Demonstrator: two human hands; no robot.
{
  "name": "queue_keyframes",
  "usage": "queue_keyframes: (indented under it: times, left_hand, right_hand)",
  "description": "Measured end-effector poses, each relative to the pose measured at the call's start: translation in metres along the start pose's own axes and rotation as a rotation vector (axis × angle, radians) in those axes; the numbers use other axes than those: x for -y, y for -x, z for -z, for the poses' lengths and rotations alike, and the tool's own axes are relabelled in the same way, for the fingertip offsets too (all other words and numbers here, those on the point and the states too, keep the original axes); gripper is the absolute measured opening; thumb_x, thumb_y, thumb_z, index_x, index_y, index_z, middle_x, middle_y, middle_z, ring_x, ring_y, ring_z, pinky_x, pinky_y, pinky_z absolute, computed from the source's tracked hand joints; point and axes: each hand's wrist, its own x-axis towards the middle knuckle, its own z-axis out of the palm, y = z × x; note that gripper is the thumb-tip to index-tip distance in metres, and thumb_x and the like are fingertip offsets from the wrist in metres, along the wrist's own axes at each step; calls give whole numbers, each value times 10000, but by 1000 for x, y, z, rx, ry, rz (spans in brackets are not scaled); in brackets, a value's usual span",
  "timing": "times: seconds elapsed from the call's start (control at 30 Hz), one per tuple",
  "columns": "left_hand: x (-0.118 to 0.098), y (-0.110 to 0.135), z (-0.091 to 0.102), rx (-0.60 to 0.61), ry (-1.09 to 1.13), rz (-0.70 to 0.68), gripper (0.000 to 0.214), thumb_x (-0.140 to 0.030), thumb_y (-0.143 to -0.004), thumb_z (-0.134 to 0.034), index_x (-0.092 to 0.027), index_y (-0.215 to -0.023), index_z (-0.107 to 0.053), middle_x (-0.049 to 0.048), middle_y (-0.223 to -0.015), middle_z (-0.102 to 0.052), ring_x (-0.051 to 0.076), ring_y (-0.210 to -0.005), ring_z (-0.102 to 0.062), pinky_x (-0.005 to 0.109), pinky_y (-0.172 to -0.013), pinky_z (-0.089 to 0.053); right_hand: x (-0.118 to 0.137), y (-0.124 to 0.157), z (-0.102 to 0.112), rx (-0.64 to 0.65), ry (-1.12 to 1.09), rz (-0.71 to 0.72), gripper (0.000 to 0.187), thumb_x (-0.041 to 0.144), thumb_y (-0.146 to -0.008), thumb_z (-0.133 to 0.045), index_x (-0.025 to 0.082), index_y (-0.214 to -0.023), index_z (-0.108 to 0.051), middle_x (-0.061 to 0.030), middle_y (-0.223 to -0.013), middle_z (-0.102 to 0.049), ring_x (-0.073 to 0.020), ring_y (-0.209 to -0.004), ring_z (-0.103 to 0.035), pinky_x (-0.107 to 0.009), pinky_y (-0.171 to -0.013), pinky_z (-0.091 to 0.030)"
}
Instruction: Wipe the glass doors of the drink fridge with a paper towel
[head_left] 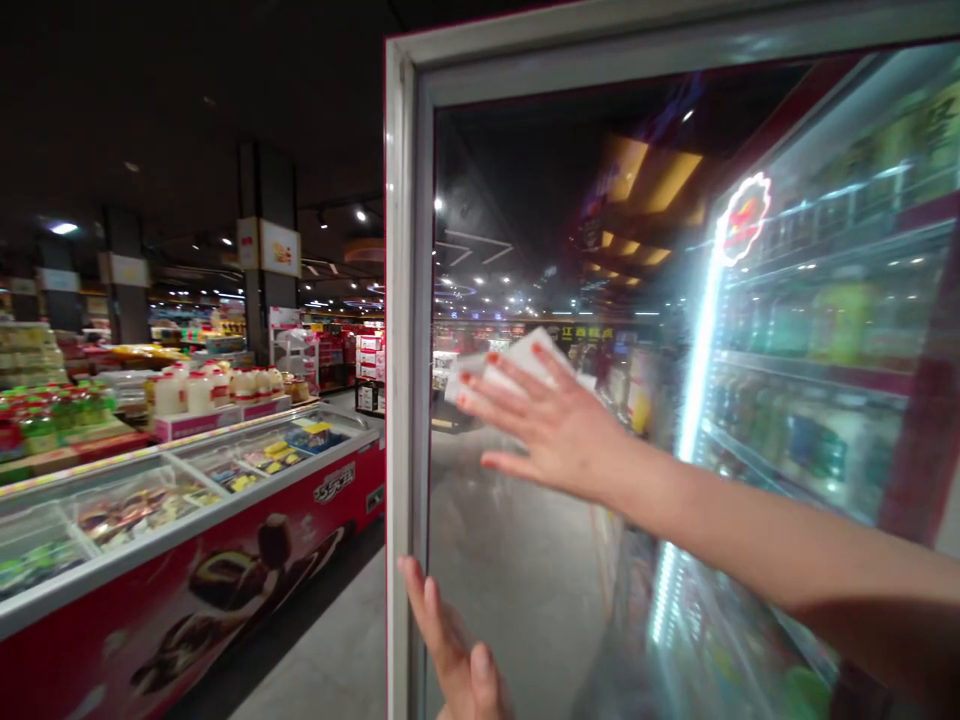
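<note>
My right hand (544, 420) lies flat with fingers spread, pressing a folded white cloth (510, 365) against the glass of an opened cooler door (525, 560). The cloth sits at mid height near the door's left side. My left hand (450, 650) is low down, its fingers stretched out against the door's grey frame (401, 400) at the left edge. The glass reflects ceiling lights and lit drink shelves.
A red chest freezer (187, 560) with sliding glass lids runs along the left, across a grey aisle floor (330, 660). Bottles and jugs (202, 390) stand on displays behind it. Lit cooler shelves with drinks (825, 400) show on the right.
</note>
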Motion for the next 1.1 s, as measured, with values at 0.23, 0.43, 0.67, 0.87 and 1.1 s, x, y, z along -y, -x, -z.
queue_keyframes:
  times: [0.23, 0.43, 0.67, 0.87, 1.1]
  left_hand:
    - [-60, -71, -17, -424, 246, 35, 689, -290, -1035, -249, -357, -1720, -225, -76, -1849, -100, 295, -1725, -39, 661, -1420, -53]
    - [-26, -56, -18, 65, -34, 96, 672, -343, -1088, -109, -283, -1755, -52, 46, -1849, -76, 268, -1704, -157, 584, -1377, -281]
    - [-23, -60, -38, 107, -455, -135, 848, -203, -1012, -573, -249, -1745, -149, 148, -1840, 15, 346, -1714, 27, 703, -1365, -155]
    - [-37, -70, -34, 30, -327, -292, 904, -100, -962, -514, -213, -1750, -85, 114, -1840, 43, 323, -1710, 33, 624, -1392, -171]
    - [-29, -150, -32, 68, -315, -279, 848, -554, -1073, -439, -146, -1743, -117, 155, -1840, -45, 311, -1719, 2, 560, -1402, -56]
  right_hand:
    - [72, 17, -40, -19, 41, 35, 788, 680, -1026, -528, 203, -1648, -448, 2, -1772, -368, -294, -1686, -182, -584, -1406, -178]
    - [102, 73, -37, -202, -190, -103, 785, 267, -966, -481, 74, -1702, -287, -125, -1761, -363, -255, -1685, -219, -525, -1388, -228]
    - [71, 133, 0, -176, 9, -344, 642, 194, -992, -548, 131, -1626, -460, -79, -1655, -533, -224, -1681, -231, -526, -1405, -66]
    - [79, 131, -4, -203, -45, -380, 550, 233, -1014, -569, 168, -1558, -533, -46, -1661, -532, -211, -1678, -238, -521, -1408, -45]
    - [62, 207, 15, -419, 152, -589, 779, 141, -976, -616, 244, -1699, -344, -52, -1786, -316, -289, -1672, -266, -588, -1385, -158]
